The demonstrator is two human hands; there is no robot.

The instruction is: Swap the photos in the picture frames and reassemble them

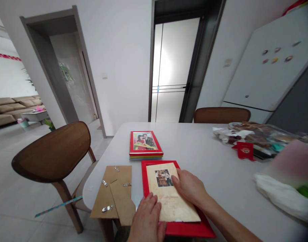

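A red picture frame (179, 230) lies in front of me, near the table's front edge. Inside its border rests a cream printed sheet (175, 208) with a small photo on its upper part. My right hand (190, 186) grips the sheet's right edge, thumb on top; its other fingers are mostly hidden. My left hand (147, 218) lies over the frame's lower left side, fingers stretched out and touching the sheet's left edge. Left of the frame is a brown backing board (100, 200) with metal clips and a stand flap.
Beyond the frame sits a stack of frames (146, 153), a red one with a couple's photo on top. At the right are a small red packet (245, 150), cluttered trays (267, 134) and a white plastic bag (277, 191). Wooden chairs (55, 153) stand at the table (226, 188).
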